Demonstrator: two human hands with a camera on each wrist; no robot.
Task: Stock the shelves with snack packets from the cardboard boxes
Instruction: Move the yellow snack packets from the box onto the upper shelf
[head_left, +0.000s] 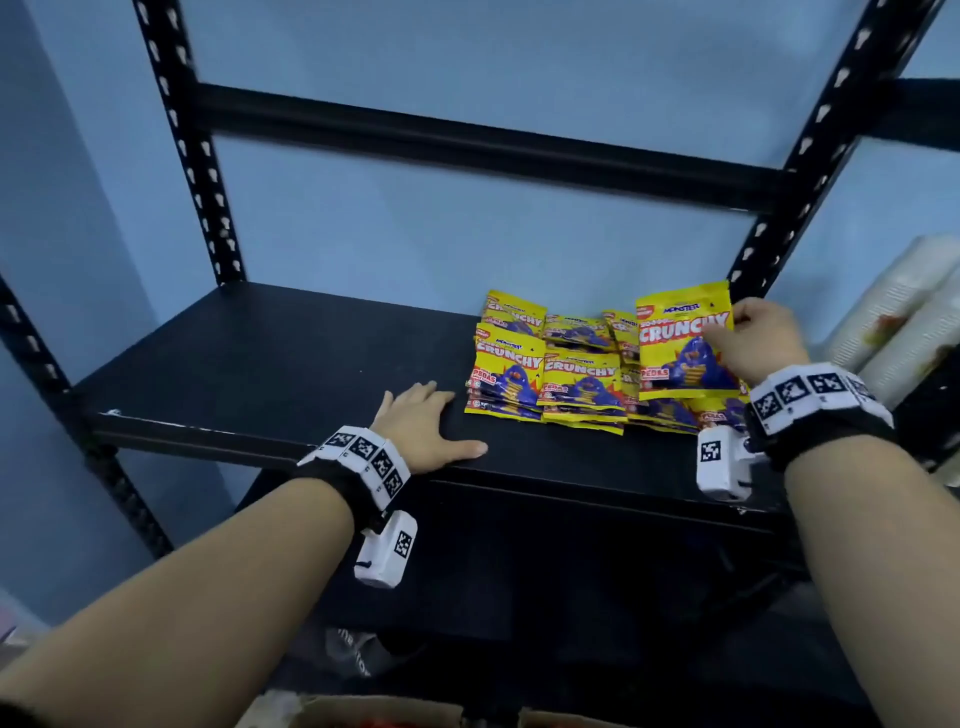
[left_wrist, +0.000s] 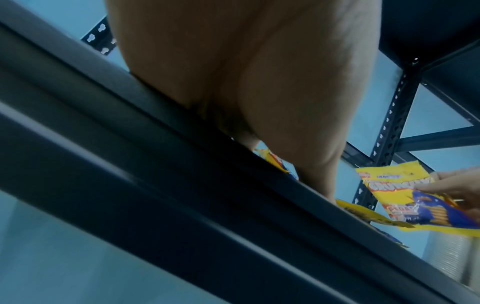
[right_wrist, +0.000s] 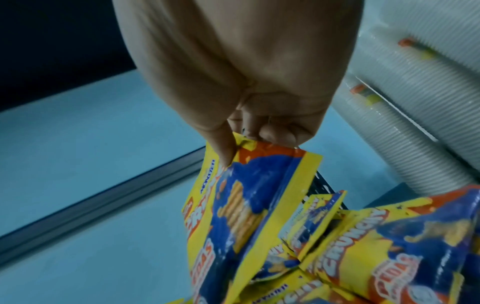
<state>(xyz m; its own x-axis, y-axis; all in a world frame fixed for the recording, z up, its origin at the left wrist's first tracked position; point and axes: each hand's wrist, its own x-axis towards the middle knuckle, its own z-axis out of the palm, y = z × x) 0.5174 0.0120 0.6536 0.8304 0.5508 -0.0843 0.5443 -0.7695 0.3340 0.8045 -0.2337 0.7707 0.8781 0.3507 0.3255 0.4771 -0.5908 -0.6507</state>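
Note:
Several yellow snack packets (head_left: 545, 369) lie in small stacks at the right end of the black shelf (head_left: 260, 374). My right hand (head_left: 753, 343) pinches one more yellow packet (head_left: 683, 340) by its right edge and holds it upright above the rightmost stack. The right wrist view shows thumb and fingers closed on that packet (right_wrist: 241, 205), with other packets (right_wrist: 389, 246) beneath it. My left hand (head_left: 426, 426) lies flat, fingers spread, on the shelf's front edge just left of the stacks. In the left wrist view the held packet (left_wrist: 405, 197) appears at the right.
Black perforated uprights (head_left: 192, 156) and an upper crossbeam (head_left: 467, 140) frame the shelf against a blue wall. Sleeves of stacked white cups (head_left: 904, 317) stand right of the rack. Open cardboard box tops (head_left: 363, 714) show at the bottom edge, below a dark lower shelf.

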